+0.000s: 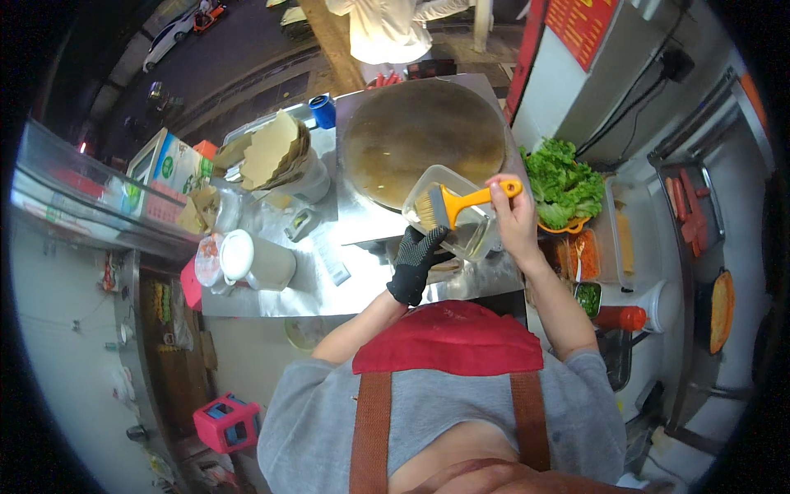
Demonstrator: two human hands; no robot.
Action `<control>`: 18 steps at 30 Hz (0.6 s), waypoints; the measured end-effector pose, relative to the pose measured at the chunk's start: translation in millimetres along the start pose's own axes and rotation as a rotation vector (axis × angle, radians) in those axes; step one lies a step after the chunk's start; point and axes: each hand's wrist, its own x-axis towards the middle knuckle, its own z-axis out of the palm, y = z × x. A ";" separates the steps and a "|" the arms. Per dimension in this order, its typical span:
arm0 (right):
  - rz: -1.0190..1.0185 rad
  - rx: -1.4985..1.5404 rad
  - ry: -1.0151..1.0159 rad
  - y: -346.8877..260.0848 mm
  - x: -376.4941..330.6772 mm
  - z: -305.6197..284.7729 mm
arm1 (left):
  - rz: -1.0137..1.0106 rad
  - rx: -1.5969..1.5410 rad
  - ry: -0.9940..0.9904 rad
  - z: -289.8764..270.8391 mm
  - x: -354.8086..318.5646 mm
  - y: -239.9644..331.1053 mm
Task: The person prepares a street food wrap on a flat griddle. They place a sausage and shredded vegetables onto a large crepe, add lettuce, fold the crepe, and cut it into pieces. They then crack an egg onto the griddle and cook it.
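Note:
Gripped in my bare right hand (515, 221) is a basting brush (466, 200) with an orange-yellow handle and pale bristles. My left hand (413, 265), in a black dotted glove, has its fingers closed on the near left side of a see-through plastic container (475, 240). The container is tilted, and the brush head lies over its opening. Whether the bristles touch the inside I cannot tell. Just beyond both hands is a large round griddle (420, 128), brown and shiny, with a few small pale bits on it.
To the right stand lettuce (563, 183) in an orange basket, a tub of shredded orange food (585, 253) and a red-capped bottle (621, 318). Paper bags (276, 150), a white-lidded jar (262, 262) and a blue can (322, 111) stand left. A person (387, 31) is beyond the griddle.

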 end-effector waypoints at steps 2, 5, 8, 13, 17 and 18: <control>-0.243 -0.140 -0.007 -31.7 18.0 13.3 | -0.066 -0.076 0.056 -10.9 3.6 9.3; -0.298 -0.167 0.006 -45.1 45.4 24.5 | 0.002 -0.184 0.042 -27.7 23.5 18.9; -0.246 -0.106 0.031 -34.7 69.3 35.8 | 0.040 -0.208 0.015 -40.4 45.0 33.5; 0.034 0.329 0.133 -6.7 92.1 40.5 | 0.104 -0.211 0.078 -59.1 65.5 53.8; -0.134 -0.006 0.287 20.5 104.8 44.3 | 0.193 -0.174 0.185 -86.7 65.7 51.2; -0.221 -0.149 0.270 29.8 105.3 45.9 | 0.201 -0.149 0.249 -91.1 63.7 51.6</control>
